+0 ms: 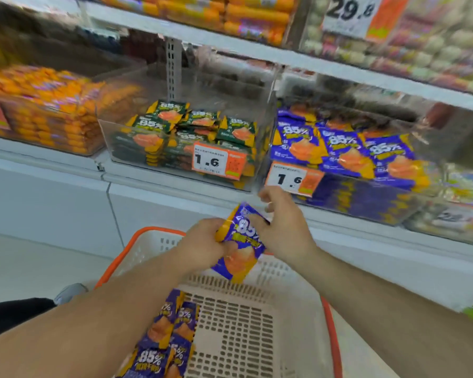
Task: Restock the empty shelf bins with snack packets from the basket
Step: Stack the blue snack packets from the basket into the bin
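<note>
Both hands, left hand (pixel 205 241) and right hand (pixel 281 230), clutched one purple snack packet (pixel 239 249) above the basket (pixel 257 323), below the purple-packet bin (pixel 347 170).

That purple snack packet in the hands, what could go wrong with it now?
The purple packet is gripped by the left hand and pinched by the right hand above the basket. It might slip and fall back in. It could also go into the green-packet bin by mistake, rather than the purple-packet bin beside it. Squeezing too hard might crush the snack.
</note>
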Demonstrator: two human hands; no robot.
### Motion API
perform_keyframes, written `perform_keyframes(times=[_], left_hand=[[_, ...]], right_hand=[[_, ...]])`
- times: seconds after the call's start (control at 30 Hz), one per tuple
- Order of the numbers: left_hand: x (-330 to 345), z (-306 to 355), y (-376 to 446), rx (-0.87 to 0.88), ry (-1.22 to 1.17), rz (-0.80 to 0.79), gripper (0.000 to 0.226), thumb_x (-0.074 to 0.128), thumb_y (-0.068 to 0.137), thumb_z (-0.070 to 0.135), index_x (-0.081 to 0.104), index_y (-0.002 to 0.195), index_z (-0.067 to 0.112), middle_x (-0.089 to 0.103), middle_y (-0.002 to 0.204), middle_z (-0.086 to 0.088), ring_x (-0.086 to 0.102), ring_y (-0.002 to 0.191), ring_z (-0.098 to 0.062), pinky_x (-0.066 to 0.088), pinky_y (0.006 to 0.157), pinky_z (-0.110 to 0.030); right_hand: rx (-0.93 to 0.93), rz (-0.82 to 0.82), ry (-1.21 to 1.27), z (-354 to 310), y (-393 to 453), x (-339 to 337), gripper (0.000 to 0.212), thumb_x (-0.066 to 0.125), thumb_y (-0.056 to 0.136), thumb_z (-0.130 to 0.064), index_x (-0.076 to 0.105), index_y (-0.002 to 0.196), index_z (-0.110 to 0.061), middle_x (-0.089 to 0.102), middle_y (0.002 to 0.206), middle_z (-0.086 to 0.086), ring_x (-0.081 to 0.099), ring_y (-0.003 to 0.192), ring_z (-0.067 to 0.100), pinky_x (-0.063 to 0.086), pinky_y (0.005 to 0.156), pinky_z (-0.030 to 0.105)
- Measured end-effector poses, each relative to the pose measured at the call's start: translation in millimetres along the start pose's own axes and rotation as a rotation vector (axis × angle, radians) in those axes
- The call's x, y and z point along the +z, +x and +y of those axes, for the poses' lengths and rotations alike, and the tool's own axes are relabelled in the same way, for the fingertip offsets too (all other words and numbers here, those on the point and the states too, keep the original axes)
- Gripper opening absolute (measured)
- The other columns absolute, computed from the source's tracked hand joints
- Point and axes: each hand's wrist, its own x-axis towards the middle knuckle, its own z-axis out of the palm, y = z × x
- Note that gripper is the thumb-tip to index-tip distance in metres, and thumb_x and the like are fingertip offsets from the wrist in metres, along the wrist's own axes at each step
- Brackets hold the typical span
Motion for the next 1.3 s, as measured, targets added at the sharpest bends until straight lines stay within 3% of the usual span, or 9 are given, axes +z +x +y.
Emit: perform_keyframes(times=[0.1,0.33,0.43,0.53,0.67,0.87,0.97,1.1,1.3], left_hand=[[-2,37,2,-0.002,-0.400,0.123,0.018,0.069,0.085,0.002,0.070,0.086,0.020,0.073,0.075,0.006,0.064,0.067,-0.009,0.051,0.067,-0.021],[1,128,29,0.130,-0.771,0.090,0.012,0.062,0.093,0.010,0.071,0.101,0.015,0.076,0.097,-0.004,0.072,0.092,-0.025,0.058,0.084,-0.041],[-3,150,59,0.240,-0.486,0.242,0.018,0.058,0.096,0.031,0.068,0.100,0.017,0.073,0.097,0.003,0.069,0.096,-0.020,0.054,0.076,-0.031],[-16,157,92,0.373,0.029,0.425,0.048,0.058,0.092,0.046,0.055,0.130,0.017,0.057,0.126,-0.001,0.054,0.117,-0.018,0.044,0.098,-0.034],[-22,146,126,0.408,0.485,0.344,0.082,0.048,0.087,0.068,0.028,0.150,0.018,0.025,0.155,-0.003,0.029,0.142,-0.023,0.029,0.114,-0.041],[-8,125,135,0.389,0.596,0.409,0.093,0.042,0.085,0.074,0.010,0.155,0.022,0.000,0.161,0.013,0.032,0.141,-0.015,0.046,0.096,-0.039],[-6,126,133,0.393,0.606,0.435,0.093,0.042,0.084,0.073,0.008,0.155,0.022,-0.002,0.161,0.015,0.031,0.141,-0.012,0.046,0.094,-0.037],[-6,128,132,0.399,0.594,0.446,0.093,0.044,0.085,0.072,0.007,0.154,0.022,-0.003,0.160,0.017,0.033,0.139,-0.010,0.045,0.092,-0.035],[-4,126,133,0.399,0.563,0.442,0.096,0.044,0.083,0.074,0.007,0.154,0.021,-0.004,0.159,0.017,0.038,0.136,-0.012,0.046,0.088,-0.034]], right_hand=[[-0.076,0.321,0.033,-8,-10,-37,0.030,0.072,0.077,-0.016,0.056,0.102,-0.016,0.045,0.101,-0.004,0.052,0.093,0.016,0.041,0.081,0.023],[0.169,0.173,0.629,-22,-14,-87,0.044,0.067,0.084,0.005,0.056,0.107,-0.030,0.068,0.092,-0.007,0.060,0.067,0.002,0.050,0.061,0.020],[0.238,0.294,0.692,-11,16,-116,0.042,0.065,0.086,0.003,0.058,0.117,-0.025,0.068,0.108,0.002,0.062,0.079,0.012,0.053,0.067,0.030],[0.320,0.372,0.607,14,57,-142,0.048,0.061,0.088,0.001,0.055,0.131,-0.020,0.069,0.107,0.002,0.063,0.079,0.019,0.054,0.071,0.038],[0.414,0.372,0.406,48,113,-163,0.056,0.056,0.084,0.002,0.051,0.138,-0.013,0.066,0.110,0.012,0.060,0.075,0.028,0.058,0.075,0.049],[0.535,0.283,0.065,55,181,-171,0.019,0.044,0.092,0.003,0.060,0.103,0.004,0.061,0.107,0.020,0.056,0.081,0.026,0.039,0.063,0.029],[0.524,0.087,-0.248,49,195,-171,0.029,0.041,0.099,-0.005,0.061,0.119,0.000,0.059,0.128,0.017,0.056,0.118,0.032,0.047,0.081,0.027],[0.493,0.017,-0.315,60,213,-164,0.034,0.046,0.099,-0.008,0.054,0.131,0.000,0.052,0.137,0.019,0.048,0.127,0.033,0.041,0.095,0.034],[0.469,0.001,-0.513,80,226,-160,0.034,0.051,0.099,-0.027,0.060,0.123,-0.005,0.059,0.124,0.015,0.057,0.109,0.028,0.049,0.090,0.032]])
